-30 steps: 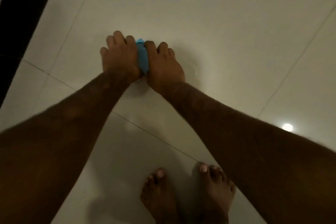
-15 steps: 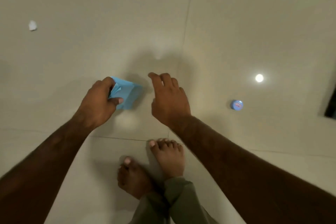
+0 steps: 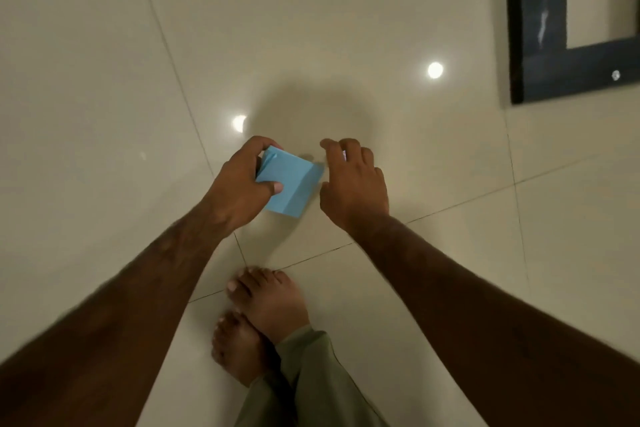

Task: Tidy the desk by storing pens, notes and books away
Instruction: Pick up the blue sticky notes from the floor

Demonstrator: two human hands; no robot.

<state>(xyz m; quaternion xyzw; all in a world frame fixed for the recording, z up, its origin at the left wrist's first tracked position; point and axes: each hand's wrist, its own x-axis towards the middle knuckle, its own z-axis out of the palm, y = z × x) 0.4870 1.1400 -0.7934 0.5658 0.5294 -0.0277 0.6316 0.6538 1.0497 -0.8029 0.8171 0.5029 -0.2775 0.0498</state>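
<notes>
A light blue pad of sticky notes (image 3: 291, 184) is held above the tiled floor, tilted, near the middle of the head view. My left hand (image 3: 242, 184) grips its left side, thumb on top and fingers curled round the far edge. My right hand (image 3: 353, 180) hovers just to the right of the pad, fingers loosely bent, close to the pad's right corner; contact there cannot be told. No pens, books or desk are in view.
Glossy cream floor tiles (image 3: 104, 80) reflect two ceiling lights. A dark-framed panel (image 3: 540, 45) fills the top right corner. My bare feet (image 3: 266, 308) and a green trouser leg (image 3: 311, 374) are at the bottom centre.
Both hands held the pad on the floor a second ago. The right hand let go, the left hand lifted the pad, and the view swung right, so the white scrap and blue cap left view.
</notes>
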